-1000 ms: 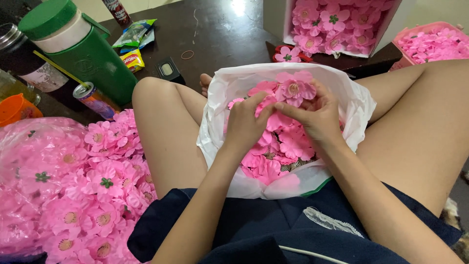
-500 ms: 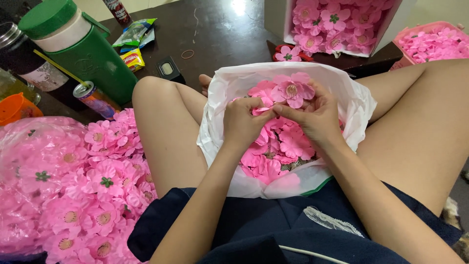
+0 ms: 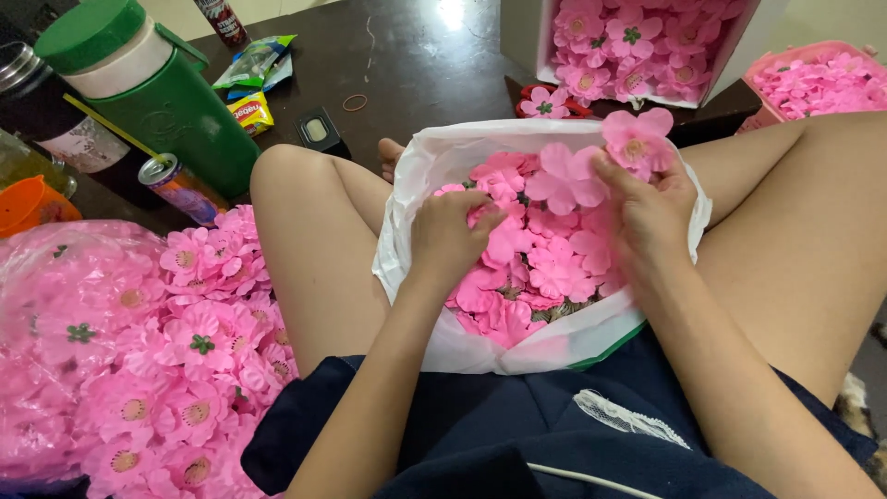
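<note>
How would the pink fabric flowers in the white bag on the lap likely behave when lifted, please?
Probably very light: the right hand lifts pink flowers with little apparent effort. Likely soft and floppy, since the petals look thin and overlap loosely in the white bag. They may cling or tangle, as they lie heaped together.

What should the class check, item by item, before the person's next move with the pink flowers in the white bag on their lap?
1. White bag open and resting between the legs: ok.
2. Right hand has a grip on pink flowers, lifted above the bag: ok.
3. Left hand is down among the flowers in the bag; what it holds: cannot tell.
4. How many flowers the right hand holds: cannot tell.
5. Drink can stands upright, clear of both hands: ok.
</note>
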